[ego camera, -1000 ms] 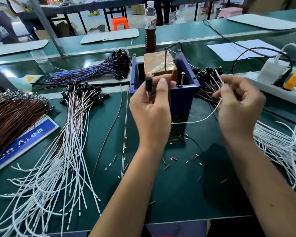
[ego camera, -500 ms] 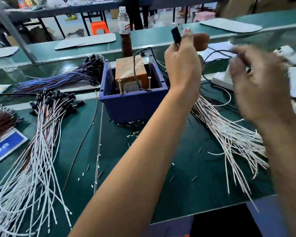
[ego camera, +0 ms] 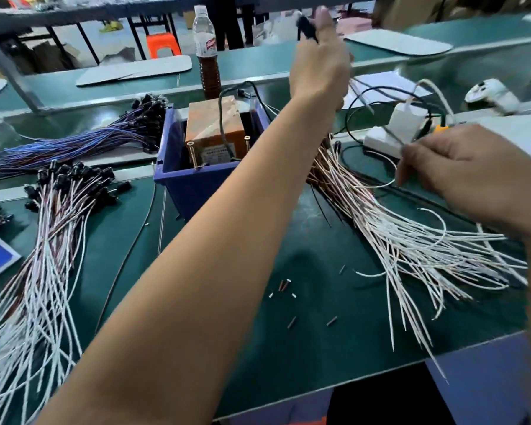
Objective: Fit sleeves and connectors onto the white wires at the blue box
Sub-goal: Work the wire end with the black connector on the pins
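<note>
My left hand point(ego camera: 319, 65) is raised high over the bench, right of the blue box point(ego camera: 193, 185), and pinches a black connector point(ego camera: 307, 27) whose wire trails down toward my right hand. My right hand point(ego camera: 460, 176) hovers above the fan of loose white wires point(ego camera: 411, 240) at the right and pinches a thin wire. The blue box holds an orange-brown block point(ego camera: 215, 124) with two upright screws. At the left lies a bundle of white and brown wires with black connectors fitted point(ego camera: 71, 182).
A blue and purple wire bundle point(ego camera: 89, 142) lies behind the box. A bottle point(ego camera: 207, 47) stands at the back. A white power strip with plugs point(ego camera: 402, 133) sits at the right rear. Small cut sleeve pieces point(ego camera: 285, 285) litter the green mat.
My left hand has risen from in front of the blue box to high up on the right with the connector. My right hand moved down over the white wires. The view shifted right.
</note>
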The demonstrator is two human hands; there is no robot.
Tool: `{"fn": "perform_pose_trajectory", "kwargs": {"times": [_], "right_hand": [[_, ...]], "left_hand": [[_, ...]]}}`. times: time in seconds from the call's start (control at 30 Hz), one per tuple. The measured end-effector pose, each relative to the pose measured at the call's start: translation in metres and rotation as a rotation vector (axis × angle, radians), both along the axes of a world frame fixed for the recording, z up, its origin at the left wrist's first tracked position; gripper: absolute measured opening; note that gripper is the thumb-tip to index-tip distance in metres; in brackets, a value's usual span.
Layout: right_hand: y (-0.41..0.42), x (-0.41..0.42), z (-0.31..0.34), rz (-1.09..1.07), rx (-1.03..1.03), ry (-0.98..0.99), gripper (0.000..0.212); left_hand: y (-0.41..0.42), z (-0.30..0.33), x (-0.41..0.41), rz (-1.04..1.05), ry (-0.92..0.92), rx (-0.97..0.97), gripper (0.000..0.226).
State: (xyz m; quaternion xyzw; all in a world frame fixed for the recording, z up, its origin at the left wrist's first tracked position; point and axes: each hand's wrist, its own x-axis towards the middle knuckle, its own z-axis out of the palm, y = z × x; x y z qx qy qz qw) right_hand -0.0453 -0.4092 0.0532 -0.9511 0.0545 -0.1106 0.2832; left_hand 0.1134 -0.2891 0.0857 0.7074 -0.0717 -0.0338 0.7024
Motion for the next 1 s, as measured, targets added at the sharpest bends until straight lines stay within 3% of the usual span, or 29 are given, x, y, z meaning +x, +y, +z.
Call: {"fn": "perform_pose_trajectory", "kwargs": {"times": [0.07, 0.17, 0.3, 0.5, 0.6, 0.73, 0.9, 1.0], "right_hand": [[0.005, 0.008, -0.012, -0.065, -0.046, 0.110, 0.047], [0.016, 0.026, -0.041, -0.121, -0.081, 0.204, 0.045], [0.021, 0.038, -0.077, -0.200, -0.237, 0.200, 0.038], [0.022, 0.035, -0.084, -0.309, -0.249, 0.090, 0.028], [0.025, 0.033, -0.081, -0.333, -0.243, 0.046, 0.023], [0.035, 0.034, -0.078, -0.331, -0.206, -0.087, 0.013], [0.054, 0.039, -0.080, -0.316, -0.131, -0.206, 0.011], [0.064, 0.043, -0.081, -0.289, -0.095, -0.229, 0.010]], "left_hand": [[-0.008, -0.009, 0.007, -0.043, 0.057, 0.166, 0.052], [-0.013, -0.034, 0.011, -0.072, 0.130, 0.300, 0.019], [-0.006, -0.075, 0.006, -0.018, 0.206, 0.400, 0.004], [-0.003, -0.110, 0.002, 0.148, 0.156, 0.281, 0.020], [0.002, -0.113, -0.005, 0.193, 0.086, 0.376, 0.017], [0.005, -0.121, -0.010, 0.128, 0.057, 0.468, 0.016], [0.020, -0.122, -0.025, 0.069, 0.067, 0.420, 0.015], [0.039, -0.125, -0.039, -0.093, 0.133, 0.382, 0.017]]}}
